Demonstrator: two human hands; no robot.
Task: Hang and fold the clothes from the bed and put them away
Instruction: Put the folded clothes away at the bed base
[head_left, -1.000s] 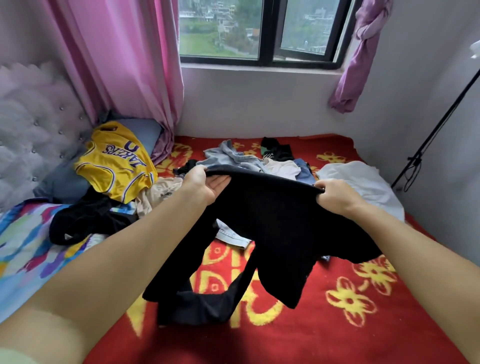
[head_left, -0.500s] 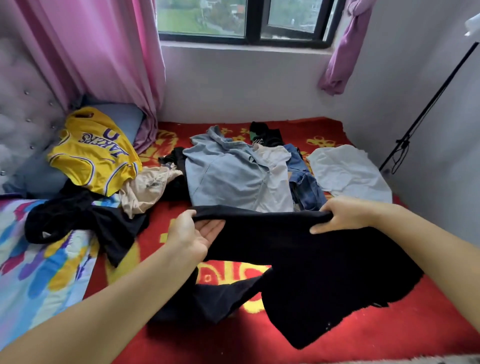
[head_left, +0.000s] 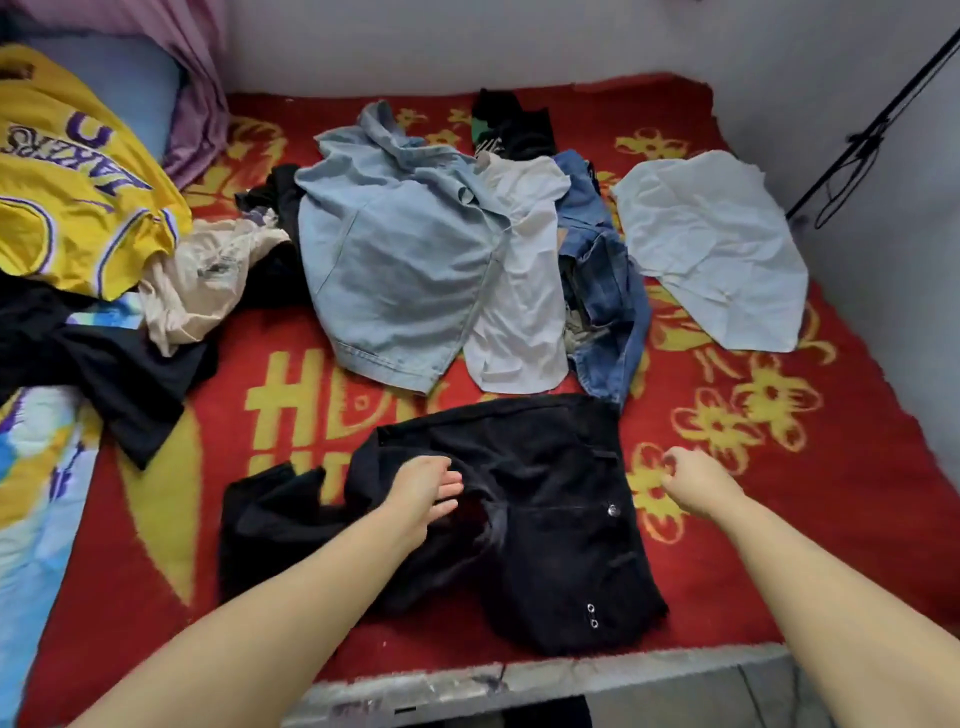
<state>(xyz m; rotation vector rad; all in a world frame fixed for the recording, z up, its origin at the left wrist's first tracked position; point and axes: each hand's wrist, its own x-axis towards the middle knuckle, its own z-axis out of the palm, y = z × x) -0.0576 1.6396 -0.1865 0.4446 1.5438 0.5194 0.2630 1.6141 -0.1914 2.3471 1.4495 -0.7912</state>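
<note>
The black shorts (head_left: 540, 499) I held stretched in the air half a second ago now lie flat on my red bed blanket (head_left: 291, 395), near its front edge. My left hand (head_left: 426, 493) rests on them, fingers loose and straight, gripping nothing; my right hand (head_left: 698, 480) has let go and hovers just beside their right edge, fingers loosely curled, empty. Behind them the pale denim shirt (head_left: 384, 270), white cloth (head_left: 711, 244) and yellow jersey (head_left: 72, 182) lie where they were.
</note>
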